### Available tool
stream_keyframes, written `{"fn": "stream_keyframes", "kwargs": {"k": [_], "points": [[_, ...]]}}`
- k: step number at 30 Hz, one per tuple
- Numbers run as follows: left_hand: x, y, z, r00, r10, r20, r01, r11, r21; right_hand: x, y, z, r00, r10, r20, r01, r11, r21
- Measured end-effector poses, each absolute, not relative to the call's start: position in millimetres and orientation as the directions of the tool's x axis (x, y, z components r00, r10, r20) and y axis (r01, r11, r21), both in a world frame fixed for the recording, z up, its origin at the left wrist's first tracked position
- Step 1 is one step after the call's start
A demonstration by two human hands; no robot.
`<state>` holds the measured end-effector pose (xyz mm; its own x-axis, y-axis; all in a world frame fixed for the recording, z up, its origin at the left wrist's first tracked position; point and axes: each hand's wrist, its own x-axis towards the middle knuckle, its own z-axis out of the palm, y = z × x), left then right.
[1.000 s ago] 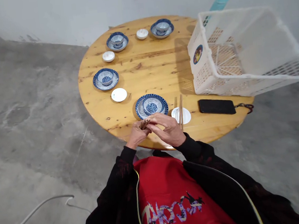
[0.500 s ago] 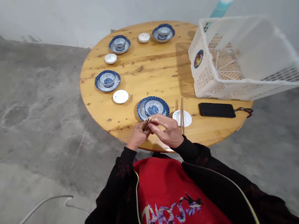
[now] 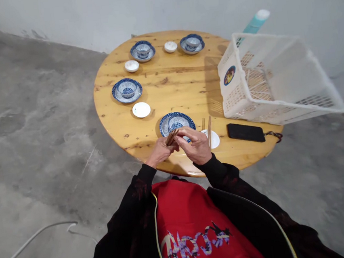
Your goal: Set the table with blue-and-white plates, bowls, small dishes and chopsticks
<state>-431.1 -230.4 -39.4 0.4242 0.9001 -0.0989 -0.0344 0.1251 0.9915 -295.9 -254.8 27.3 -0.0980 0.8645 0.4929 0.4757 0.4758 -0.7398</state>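
My left hand [image 3: 161,150] is closed around a bundle of brown chopsticks [image 3: 171,137], held above the table's near edge. My right hand [image 3: 195,145] meets the bundle from the right, its thumb and fingers pinching at the chopsticks' ends. Just beyond both hands sits a blue-and-white plate [image 3: 163,125] bearing a patterned bowl [image 3: 178,122], partly covered by my fingers. Beside my right hand, a pair of chopsticks [image 3: 209,131] rests across a small white dish [image 3: 215,139]; their near ends are hidden by the hand.
On the round wooden table [image 3: 174,92], more blue-and-white plates with bowls [image 3: 127,90] and small white dishes [image 3: 141,110] line the left and far sides. A white plastic crate [image 3: 235,94] occupies the right, with a black phone [image 3: 245,132] before it. A teal cylinder [image 3: 254,23] stands behind.
The chopstick bundle shows more of its length above my left hand and is slightly fanned. My right fingers have shifted a little along its ends. The view has tilted slightly.
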Motion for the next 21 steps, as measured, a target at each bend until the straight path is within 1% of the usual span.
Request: {"fn": "stream_keyframes", "kwargs": {"k": [3, 6, 9, 11, 14, 16, 18, 21], "points": [[-433, -232, -34, 0.429, 0.901, -0.071, -0.029, 0.092, 0.995, -295, -253, 27, -0.047, 0.895, 0.444, 0.409, 0.423, -0.808], [-436, -236, -28, 0.438, 0.899, -0.021, -0.012, 0.03, 0.999, -293, -252, 29, 0.021, 0.943, 0.333, 0.29, 0.314, -0.904], [-440, -240, -23, 0.445, 0.896, 0.014, -0.084, 0.026, 0.996, -289, -248, 35, 0.158, 0.952, 0.264, 0.158, 0.239, -0.958], [-445, -242, -23, 0.39, 0.921, -0.002, -0.143, 0.063, 0.988, -283, -244, 43, 0.268, 0.928, 0.258, 0.079, 0.246, -0.966], [-456, -241, -22, 0.24, 0.971, -0.015, -0.179, 0.059, 0.982, -272, -239, 55, 0.377, 0.897, 0.232, -0.034, 0.264, -0.964], [-466, -239, -19, 0.152, 0.988, 0.004, -0.154, 0.02, 0.988, -264, -239, 61, 0.398, 0.897, 0.192, -0.092, 0.247, -0.965], [-476, -239, -15, 0.121, 0.992, 0.021, -0.087, -0.011, 0.996, -260, -239, 63, 0.397, 0.907, 0.136, -0.133, 0.204, -0.97], [-488, -245, -9, 0.193, 0.981, -0.005, 0.056, -0.006, 0.998, -259, -240, 58, 0.39, 0.919, 0.052, -0.17, 0.128, -0.977]]}}
